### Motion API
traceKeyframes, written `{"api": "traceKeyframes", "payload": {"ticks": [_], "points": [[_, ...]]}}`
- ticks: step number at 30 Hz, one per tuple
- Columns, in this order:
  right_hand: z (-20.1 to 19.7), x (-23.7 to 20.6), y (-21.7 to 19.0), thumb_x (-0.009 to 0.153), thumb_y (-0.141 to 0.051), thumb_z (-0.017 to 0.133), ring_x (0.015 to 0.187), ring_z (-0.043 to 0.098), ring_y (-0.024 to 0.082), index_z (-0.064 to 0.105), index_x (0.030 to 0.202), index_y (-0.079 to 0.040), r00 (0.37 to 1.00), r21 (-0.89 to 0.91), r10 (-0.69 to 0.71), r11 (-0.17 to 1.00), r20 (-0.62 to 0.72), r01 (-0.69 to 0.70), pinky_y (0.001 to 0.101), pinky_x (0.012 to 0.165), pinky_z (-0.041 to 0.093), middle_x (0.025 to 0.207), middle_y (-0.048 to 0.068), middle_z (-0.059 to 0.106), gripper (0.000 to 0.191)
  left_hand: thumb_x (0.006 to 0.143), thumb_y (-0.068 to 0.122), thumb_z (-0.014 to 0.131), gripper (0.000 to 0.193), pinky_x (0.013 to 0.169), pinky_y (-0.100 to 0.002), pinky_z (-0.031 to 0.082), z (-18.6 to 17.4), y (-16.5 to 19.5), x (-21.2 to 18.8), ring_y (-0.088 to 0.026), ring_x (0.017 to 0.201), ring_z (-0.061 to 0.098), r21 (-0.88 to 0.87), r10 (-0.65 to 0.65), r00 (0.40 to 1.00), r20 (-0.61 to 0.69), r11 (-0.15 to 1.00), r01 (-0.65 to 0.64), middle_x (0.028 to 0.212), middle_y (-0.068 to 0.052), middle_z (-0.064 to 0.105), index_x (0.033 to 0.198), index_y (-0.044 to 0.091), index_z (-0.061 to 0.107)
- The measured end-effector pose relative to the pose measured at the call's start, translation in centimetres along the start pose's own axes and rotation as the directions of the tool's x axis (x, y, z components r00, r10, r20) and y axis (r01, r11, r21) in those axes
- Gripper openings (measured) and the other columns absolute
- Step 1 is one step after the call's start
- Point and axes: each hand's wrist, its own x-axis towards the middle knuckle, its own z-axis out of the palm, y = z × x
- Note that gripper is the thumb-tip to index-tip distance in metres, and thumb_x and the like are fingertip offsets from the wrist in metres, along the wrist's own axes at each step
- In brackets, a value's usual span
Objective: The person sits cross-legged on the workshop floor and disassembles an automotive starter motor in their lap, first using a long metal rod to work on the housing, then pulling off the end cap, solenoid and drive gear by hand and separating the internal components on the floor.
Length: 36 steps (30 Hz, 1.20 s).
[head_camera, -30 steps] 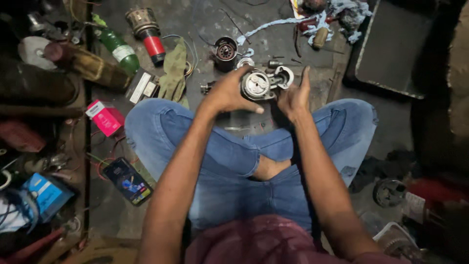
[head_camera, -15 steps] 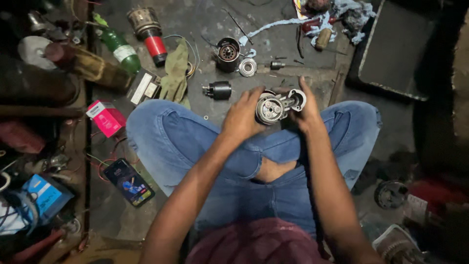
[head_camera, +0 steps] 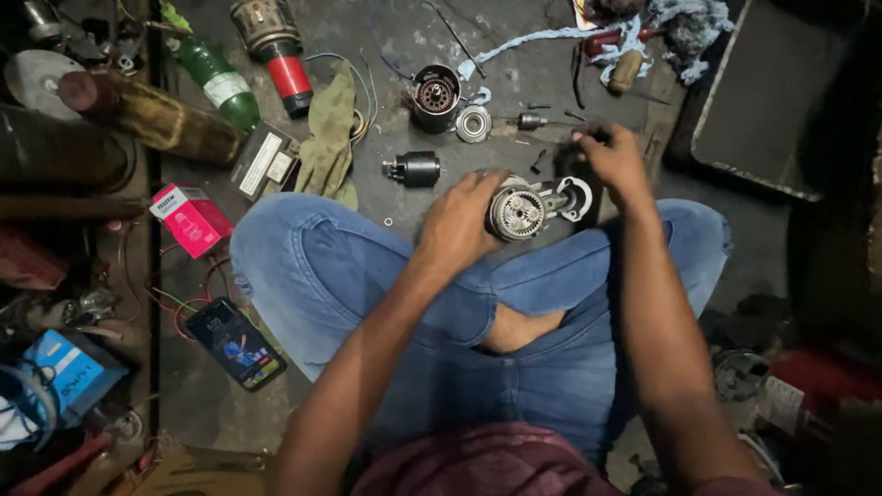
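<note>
A moment ago we had both hands on the motor (head_camera: 525, 209) — now our right hand (head_camera: 614, 161) has let go and reaches forward to the floor (head_camera: 514, 55), its fingers curled over a small dark part (head_camera: 571, 158) beside the motor's housing. We cannot tell whether they have closed on that part. Our left hand (head_camera: 464, 220) alone keeps the motor, fingers wrapped around its body, so we judge the work has moved from holding to fetching a piece.

The motor sits just above our crossed knees, tipped on its side, its open end facing us: a ring of small gears in a bright metal case, with a pale cast bracket at the far end. On the floor beyond it lie a dark cylinder (head_camera: 416, 168), a bearing (head_camera: 474, 123) and a cup-shaped housing (head_camera: 435, 95).
</note>
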Motion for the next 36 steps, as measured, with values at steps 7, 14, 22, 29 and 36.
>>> {"api": "traceKeyframes", "payload": {"ticks": [7, 14, 22, 29, 36], "points": [[3.6, 0.4, -0.7, 0.084, -0.002, 0.076, 0.113, 0.060, 0.040, 0.071, 0.123, -0.004, 0.749, -0.363, -0.659, 0.716, -0.069, 0.597, 0.0442, 0.098, 0.050, 0.121, 0.020, 0.066, 0.040, 0.058, 0.027, 0.098, 0.093, 0.090, -0.051, 0.053, 0.1, -0.1, 0.6, -0.044, 0.113, 0.062, 0.020, -0.026, 0.997, 0.074, 1.000, 0.025, 0.123, -0.018, 0.058, 0.136, 0.014, 0.049], [5.4, 0.6, -0.8, 0.083, -0.009, 0.079, 0.111, 0.055, 0.043, 0.069, 0.129, -0.007, 0.827, -0.466, -0.561, 0.724, 0.031, 0.508, 0.0490, 0.093, 0.048, 0.121, 0.019, 0.062, 0.047, 0.047, 0.034, 0.101, 0.114, 0.093, -0.052, 0.051, -0.4, -0.6, 1.1, -0.046, 0.116, 0.058, -0.016, 0.025, 0.984, 0.177, 1.000, -0.023, 0.127, -0.022, 0.054, 0.142, 0.012, 0.042], [5.9, 1.2, 0.2, 0.084, -0.009, 0.079, 0.108, 0.056, 0.042, 0.070, 0.119, -0.006, 0.835, -0.424, -0.546, 0.773, -0.067, 0.472, 0.0480, 0.092, 0.049, 0.113, 0.018, 0.063, 0.037, 0.052, 0.039, 0.098, 0.108, 0.097, -0.050, 0.048, -0.8, -0.5, 0.9, -0.045, 0.118, 0.058, -0.044, 0.100, 0.987, 0.125, 0.995, -0.095, 0.129, -0.021, 0.056, 0.142, 0.008, 0.046], [3.5, 1.7, 2.2, 0.078, -0.011, 0.082, 0.105, 0.057, 0.043, 0.072, 0.112, -0.005, 0.857, -0.479, -0.439, 0.834, -0.271, 0.275, 0.0495, 0.092, 0.048, 0.110, 0.021, 0.064, 0.036, 0.055, 0.022, 0.089, 0.079, 0.100, -0.047, 0.049, -1.5, 0.2, 1.4, -0.038, 0.116, 0.061, -0.052, 0.238, 0.966, 0.105, 0.971, -0.233, 0.123, -0.012, 0.064, 0.128, 0.011, 0.060], [2.3, 1.3, 1.5, 0.078, -0.014, 0.083, 0.101, 0.062, 0.041, 0.071, 0.115, -0.006, 0.891, -0.376, -0.317, 0.908, -0.326, 0.185, 0.0479, 0.089, 0.050, 0.107, 0.021, 0.066, 0.040, 0.056, 0.023, 0.090, 0.080, 0.099, -0.046, 0.049, -1.9, -0.1, 1.9, -0.037, 0.117, 0.062, -0.087, 0.318, 0.942, 0.109, 0.947, -0.310, 0.124, -0.013, 0.064, 0.128, 0.009, 0.059]]}}
